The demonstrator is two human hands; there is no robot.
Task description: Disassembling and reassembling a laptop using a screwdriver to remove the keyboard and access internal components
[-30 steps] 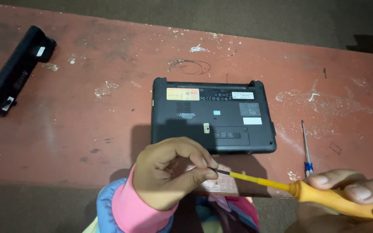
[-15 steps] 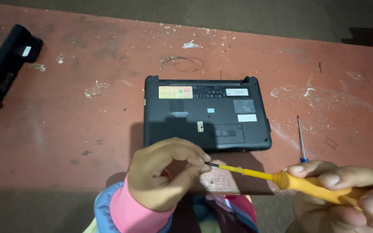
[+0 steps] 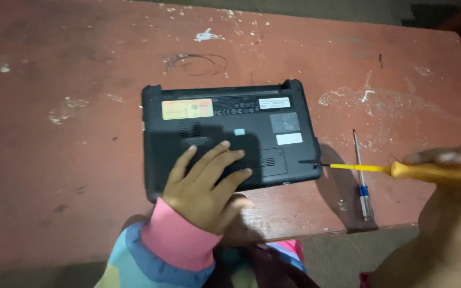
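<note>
Worn red paint covers the table (image 3: 54, 176), and near its front edge lies the black laptop (image 3: 230, 136), underside up. A second ago the left hand (image 3: 204, 184) pinched the tip of the yellow screwdriver (image 3: 401, 170) below the table edge; now it has let go and lies flat, fingers spread, on the laptop's base, pinning it. The right hand (image 3: 449, 176) clasps the screwdriver's handle, whose tip now touches the laptop's right edge, so work on the case looks under way; a second, blue-banded screwdriver (image 3: 362, 176) lies just beside.
</note>
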